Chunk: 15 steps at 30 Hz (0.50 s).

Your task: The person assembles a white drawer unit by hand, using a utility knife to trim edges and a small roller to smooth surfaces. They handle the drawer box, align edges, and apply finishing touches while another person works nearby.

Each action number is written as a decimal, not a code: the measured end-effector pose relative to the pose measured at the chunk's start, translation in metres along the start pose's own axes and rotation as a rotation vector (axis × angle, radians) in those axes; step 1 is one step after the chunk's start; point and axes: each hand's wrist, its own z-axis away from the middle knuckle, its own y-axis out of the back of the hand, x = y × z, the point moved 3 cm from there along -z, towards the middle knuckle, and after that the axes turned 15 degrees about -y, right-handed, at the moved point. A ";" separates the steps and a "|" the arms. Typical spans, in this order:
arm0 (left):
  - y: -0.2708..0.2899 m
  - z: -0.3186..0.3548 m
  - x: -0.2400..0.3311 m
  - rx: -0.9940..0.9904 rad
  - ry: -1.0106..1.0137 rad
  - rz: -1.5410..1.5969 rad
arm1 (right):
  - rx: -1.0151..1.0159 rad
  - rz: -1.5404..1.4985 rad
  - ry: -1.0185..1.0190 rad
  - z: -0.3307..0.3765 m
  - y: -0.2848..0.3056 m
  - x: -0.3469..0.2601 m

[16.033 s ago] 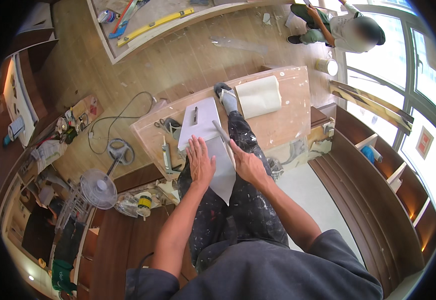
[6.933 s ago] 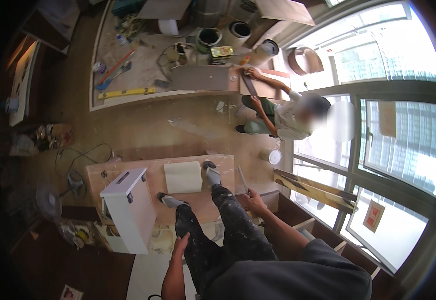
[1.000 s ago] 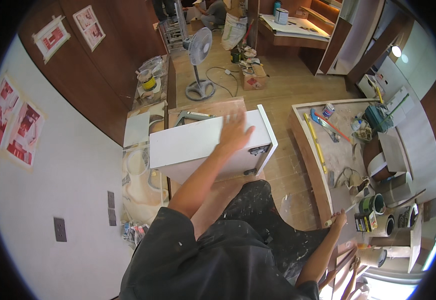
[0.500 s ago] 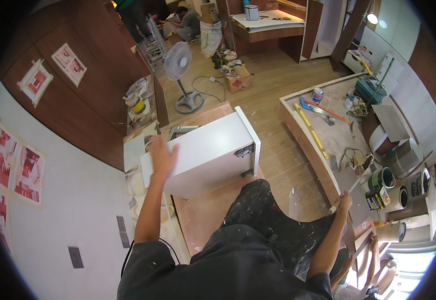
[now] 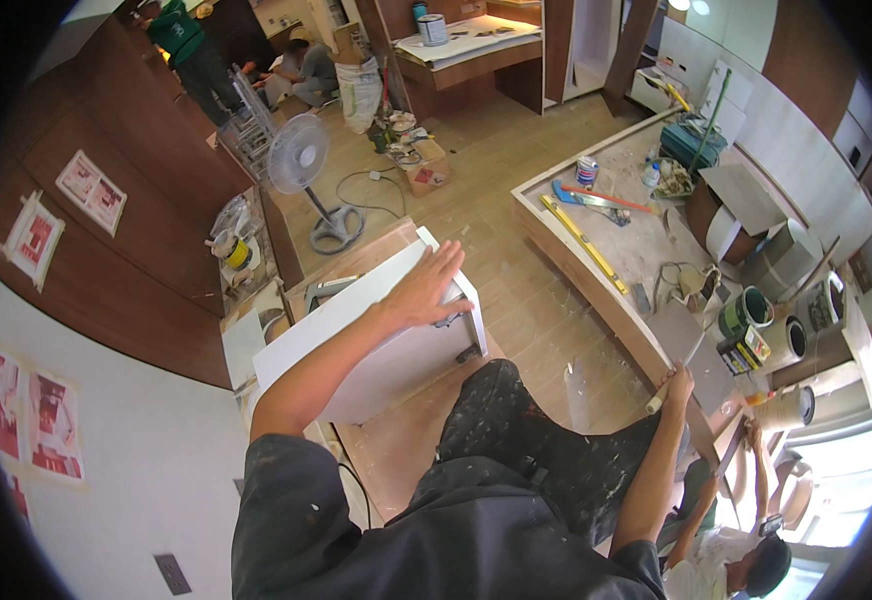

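My left hand (image 5: 426,290), fingers now spread flat, has slid onto the right end of the white drawer box (image 5: 366,345) on the desk (image 5: 396,460), while my right hand (image 5: 674,385) still grips a thin stick (image 5: 678,370).

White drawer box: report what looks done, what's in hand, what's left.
Done: the white drawer box is assembled and lies on the wooden platform. In hand: the left hand rests flat on its top near the metal fitting; the right hand grips a pale stick. Left: the pictures cannot settle that.
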 end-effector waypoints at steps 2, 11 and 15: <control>0.009 -0.001 0.034 0.046 -0.116 0.031 | -0.016 -0.019 -0.002 0.005 -0.004 -0.002; 0.031 -0.024 -0.024 0.398 0.266 0.105 | -0.002 0.040 0.005 0.004 -0.014 -0.002; -0.002 -0.006 -0.137 0.233 0.891 0.803 | 0.025 0.006 -0.030 0.010 -0.021 0.002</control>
